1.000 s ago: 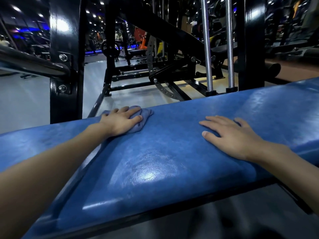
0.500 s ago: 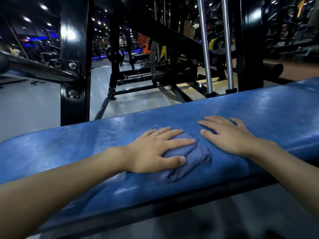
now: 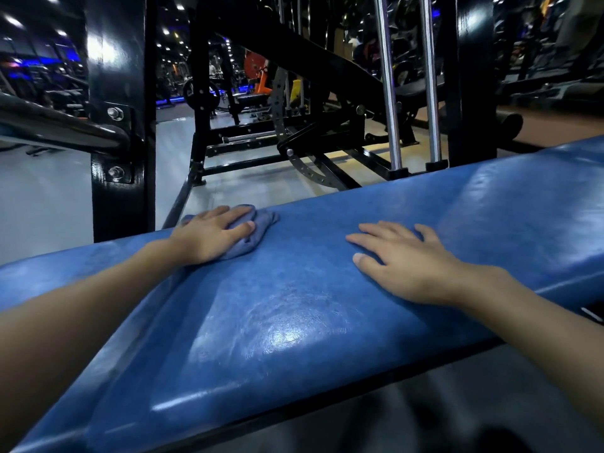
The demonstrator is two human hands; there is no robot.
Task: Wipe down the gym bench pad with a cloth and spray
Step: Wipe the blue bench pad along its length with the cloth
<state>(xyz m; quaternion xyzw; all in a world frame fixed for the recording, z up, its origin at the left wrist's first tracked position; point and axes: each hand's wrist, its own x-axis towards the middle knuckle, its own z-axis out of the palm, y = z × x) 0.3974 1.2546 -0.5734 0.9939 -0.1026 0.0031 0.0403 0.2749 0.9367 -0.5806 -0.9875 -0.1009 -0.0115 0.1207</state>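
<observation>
A long blue vinyl bench pad (image 3: 294,322) runs across the view from lower left to upper right, glossy with a wet sheen in its middle. My left hand (image 3: 212,233) presses a crumpled blue-grey cloth (image 3: 258,223) onto the pad's far edge, fingers spread over it. My right hand (image 3: 405,259) lies flat on the pad to the right, palm down, fingers apart, holding nothing. No spray bottle is in view.
A thick black steel upright (image 3: 117,125) with a bolted rail stands just behind the pad at left. Two chrome guide rods (image 3: 389,86) and a black machine frame (image 3: 310,152) stand behind the centre. Grey gym floor (image 3: 39,204) lies beyond.
My left hand has slid the cloth from the pad's near middle, beside my right hand, back to the far edge on the left. My right hand has stayed put.
</observation>
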